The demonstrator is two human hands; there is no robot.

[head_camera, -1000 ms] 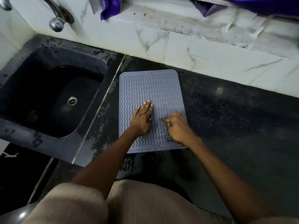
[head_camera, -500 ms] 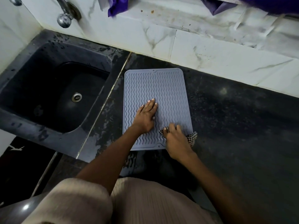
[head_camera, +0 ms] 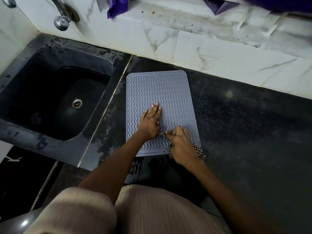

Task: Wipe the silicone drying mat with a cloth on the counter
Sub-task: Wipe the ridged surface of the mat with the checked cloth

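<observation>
Flat, the left hand [head_camera: 150, 122] presses the mat [head_camera: 158, 92]; the right hand [head_camera: 181, 146] pinches the cloth [head_camera: 200, 152] at its near-right edge.

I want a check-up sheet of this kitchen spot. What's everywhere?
Surface: dark stone counter, damp streaks beside the sink.
Job's things: grey mat lies flat; checkered cloth on its near right corner.
Clutter: nothing seen.
Grippers: left hand presses flat on the mat; right hand holds the cloth.
Cables: nothing seen.
Surroundings: black sink, metal tap, stained marble wall, purple fabric above.
</observation>
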